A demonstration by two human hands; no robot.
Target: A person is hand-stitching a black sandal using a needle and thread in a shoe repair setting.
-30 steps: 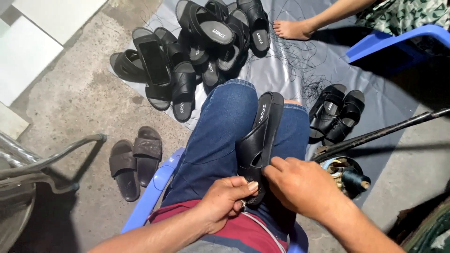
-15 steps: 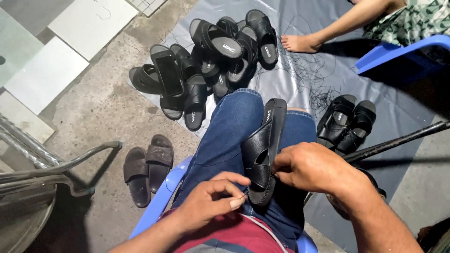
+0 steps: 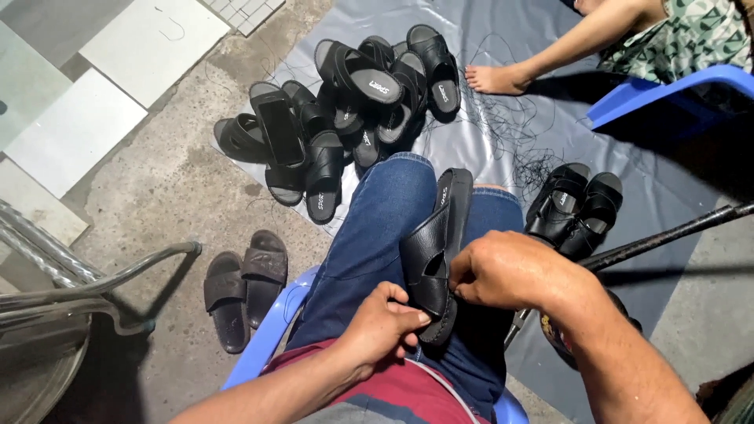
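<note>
Head view: a black sandal (image 3: pixel 437 250) is propped on edge along the lap, steadied for close work; left hand (image 3: pixel 382 324) pinches its heel, right hand (image 3: pixel 506 271) clamps its strap; a heap of sandals (image 3: pixel 345 118) lies at 11 o'clock.

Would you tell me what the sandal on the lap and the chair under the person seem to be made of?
The black sandal: likely synthetic leather strap, matte with a soft sheen and creases, on a rubbery-looking sole. The blue chair: apparently moulded plastic, smooth and evenly coloured.
</note>
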